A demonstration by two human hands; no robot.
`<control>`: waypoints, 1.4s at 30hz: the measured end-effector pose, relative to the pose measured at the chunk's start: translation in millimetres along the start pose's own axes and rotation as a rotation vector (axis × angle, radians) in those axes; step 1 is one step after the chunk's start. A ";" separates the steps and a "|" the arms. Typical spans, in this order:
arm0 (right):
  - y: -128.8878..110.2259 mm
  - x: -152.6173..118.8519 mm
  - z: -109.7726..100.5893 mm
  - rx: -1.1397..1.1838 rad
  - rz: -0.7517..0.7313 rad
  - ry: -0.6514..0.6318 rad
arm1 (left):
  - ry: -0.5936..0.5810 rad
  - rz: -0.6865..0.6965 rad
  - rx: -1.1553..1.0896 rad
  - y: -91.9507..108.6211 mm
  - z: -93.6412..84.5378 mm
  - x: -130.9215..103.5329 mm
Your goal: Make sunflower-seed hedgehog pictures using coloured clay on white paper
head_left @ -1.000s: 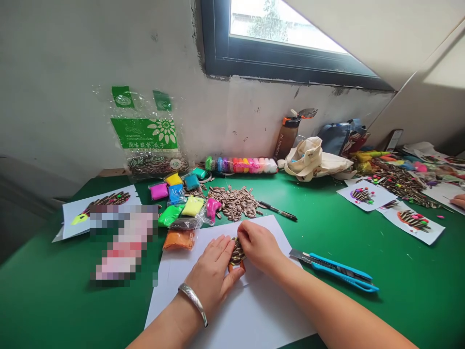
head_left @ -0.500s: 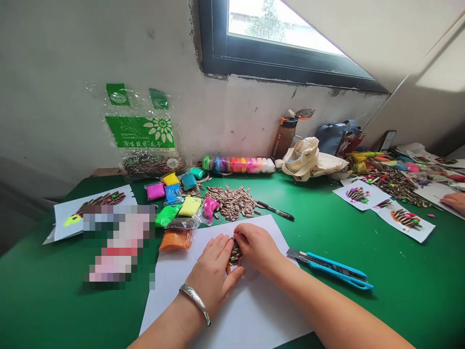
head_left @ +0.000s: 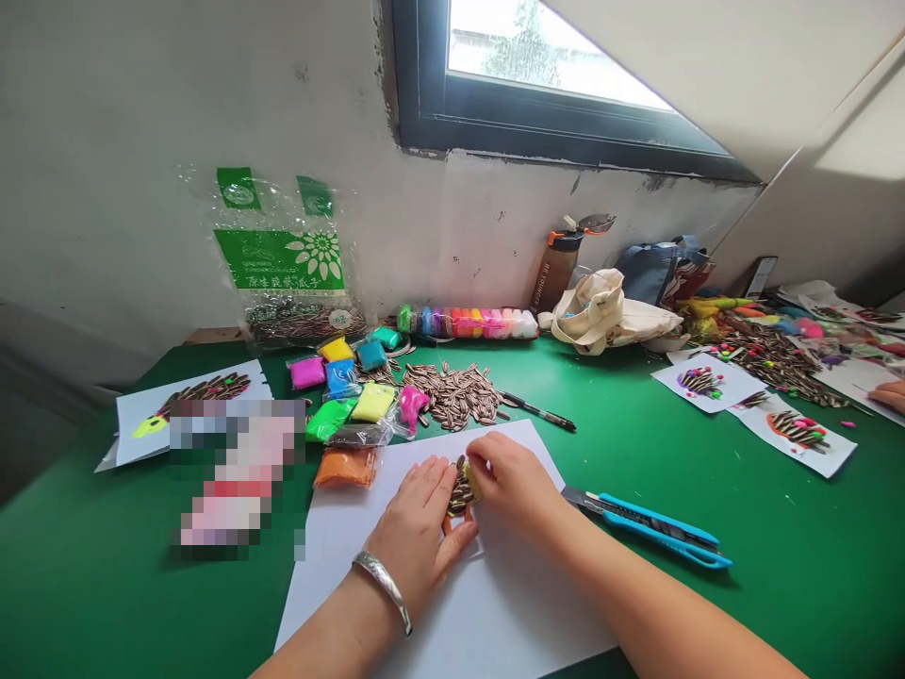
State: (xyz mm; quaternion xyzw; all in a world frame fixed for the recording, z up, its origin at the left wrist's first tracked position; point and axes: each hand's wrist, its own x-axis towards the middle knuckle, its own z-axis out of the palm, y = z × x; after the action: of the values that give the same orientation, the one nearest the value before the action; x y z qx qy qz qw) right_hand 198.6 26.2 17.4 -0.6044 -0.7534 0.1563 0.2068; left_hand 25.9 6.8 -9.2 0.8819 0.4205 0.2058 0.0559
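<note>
On a white sheet of paper (head_left: 509,604) lies a small figure (head_left: 462,488) of striped seeds set in clay, with yellowish and orange parts showing. My left hand (head_left: 417,519), with a silver bangle at its wrist, lies flat on the paper, its fingers stretched along the figure's left side. My right hand (head_left: 513,479) touches the figure's upper right edge, thumb and index finger pinched together; whatever is between them is hidden. A heap of seeds (head_left: 456,394) sits beyond the paper.
Clay packets (head_left: 341,377) and an orange packet (head_left: 346,467) lie left of the paper. A blue cutter (head_left: 654,528) and a pen (head_left: 538,411) are to the right. Decorated cards (head_left: 707,382) lie farther right, near another person's hand (head_left: 889,394). A bottle (head_left: 556,269) stands by the wall.
My right hand has shifted slightly right along the figure, uncovering more seeds and a yellowish edge. My left hand stays flat beside it. The view has shifted a little.
</note>
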 end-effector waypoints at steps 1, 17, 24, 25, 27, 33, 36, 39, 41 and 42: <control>1.6 0.8 -1.0 0.014 0.008 0.014 | 0.000 0.001 0.005 0.3 -0.2 0.2; 4.7 -0.4 5.2 -0.047 -0.054 -0.033 | -0.011 -0.001 0.010 0.9 -2.9 0.3; 3.0 -4.2 10.7 -0.066 -0.077 -0.018 | 0.006 -0.011 -0.012 -0.3 0.9 -0.6; 2.8 -3.9 9.7 -0.063 -0.081 -0.025 | 0.010 -0.013 -0.013 -0.5 1.7 -0.7; 4.3 -1.4 5.4 -0.062 -0.082 -0.044 | 0.021 -0.014 -0.020 -0.6 2.6 -0.9; 22.4 24.9 -15.3 -0.260 0.011 0.047 | -0.005 -0.006 -0.029 1.8 -4.6 0.3; 29.6 39.2 -16.6 -0.320 -0.012 0.028 | -0.014 -0.003 -0.036 2.9 -8.9 0.8; 31.6 46.8 -12.7 -0.370 -0.042 -0.005 | 0.008 -0.010 -0.058 2.7 -10.1 0.3; 31.4 48.9 -10.8 -0.392 -0.066 -0.028 | 0.020 -0.017 -0.078 1.9 -10.1 -0.4; 31.1 49.6 -10.4 -0.400 -0.080 -0.042 | 0.025 -0.022 -0.090 1.3 -10.1 -0.7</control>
State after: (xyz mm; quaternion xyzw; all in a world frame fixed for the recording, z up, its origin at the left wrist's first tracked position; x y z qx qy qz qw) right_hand 221.0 81.2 17.3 -0.5997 -0.7968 0.0077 0.0732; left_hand 22.3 4.6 0.1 0.8712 0.4212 0.2346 0.0924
